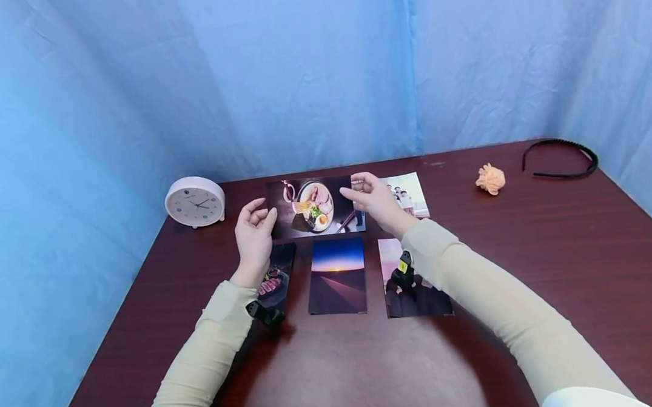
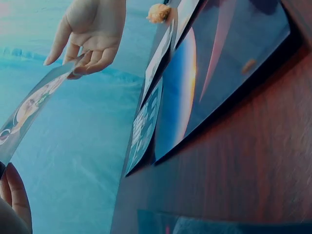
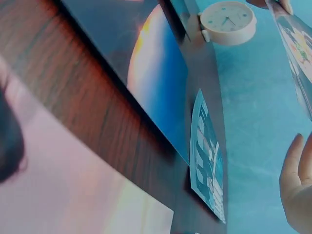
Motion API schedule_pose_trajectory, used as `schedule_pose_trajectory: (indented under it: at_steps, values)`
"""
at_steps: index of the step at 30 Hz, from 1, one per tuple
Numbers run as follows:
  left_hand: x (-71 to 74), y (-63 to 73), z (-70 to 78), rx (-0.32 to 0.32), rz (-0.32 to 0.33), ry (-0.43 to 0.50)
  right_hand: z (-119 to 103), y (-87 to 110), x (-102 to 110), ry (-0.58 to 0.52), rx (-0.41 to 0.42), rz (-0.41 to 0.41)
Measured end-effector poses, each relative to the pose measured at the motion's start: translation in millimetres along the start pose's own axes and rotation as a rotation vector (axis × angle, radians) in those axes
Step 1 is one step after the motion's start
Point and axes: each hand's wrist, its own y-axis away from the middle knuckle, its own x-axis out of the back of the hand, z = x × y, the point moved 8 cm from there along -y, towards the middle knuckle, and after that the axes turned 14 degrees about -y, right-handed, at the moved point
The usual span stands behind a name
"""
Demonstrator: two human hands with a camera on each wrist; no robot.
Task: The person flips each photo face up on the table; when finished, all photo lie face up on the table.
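Note:
A photo print of a ramen bowl (image 1: 314, 207) is held up over the far part of the table, wide side across. My left hand (image 1: 255, 240) grips its left edge, thumb toward me. My right hand (image 1: 379, 202) pinches its right end, thumb in front and fingers behind, as the left wrist view shows. Below it lie a grilled-meat photo (image 1: 275, 284), partly hidden by my left arm, a sunset photo (image 1: 337, 279), and a pinkish photo (image 1: 390, 252) partly covered by my right wrist. Behind my right hand is a group photo (image 1: 413, 193); another photo (image 3: 207, 156) lies beyond the sunset.
A white round clock (image 1: 195, 201) stands at the table's back left. To the right are a peach-coloured fluffy ball (image 1: 490, 179) and a black headband (image 1: 592, 158). Blue curtains (image 1: 309, 77) hang along the table's back and sides.

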Motion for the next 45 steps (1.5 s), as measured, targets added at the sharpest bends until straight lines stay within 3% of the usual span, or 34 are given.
schedule_pose_trajectory:
  at_steps: [9,16,21,26,31,36,45]
  values:
    - [6.1,-7.2,-2.6,-0.009,0.024,-0.012,3,5.5,-8,0.153,0.015,-0.057]
    - [6.4,-2.6,-14.5,0.078,0.068,0.047,5,7.6,-11,0.104,0.026,-0.062]
    - [-7.6,8.1,-20.3,0.179,0.040,0.146,5,8.0,-16,0.024,0.064,-0.026]
    - [-28.1,18.8,-19.6,0.201,-0.035,0.256,6,9.9,-22,-0.046,0.085,0.049]
    - [-37.7,24.8,-19.1,0.183,-0.068,0.242,9,12.8,-28,-0.130,0.107,0.141]
    - [-42.4,25.2,-18.0,0.160,-0.058,0.253,15,13.9,-30,-0.181,0.130,0.188]
    - [-44.2,25.3,-11.3,0.014,-0.046,0.198,20,14.3,-37,-0.179,0.119,0.170]
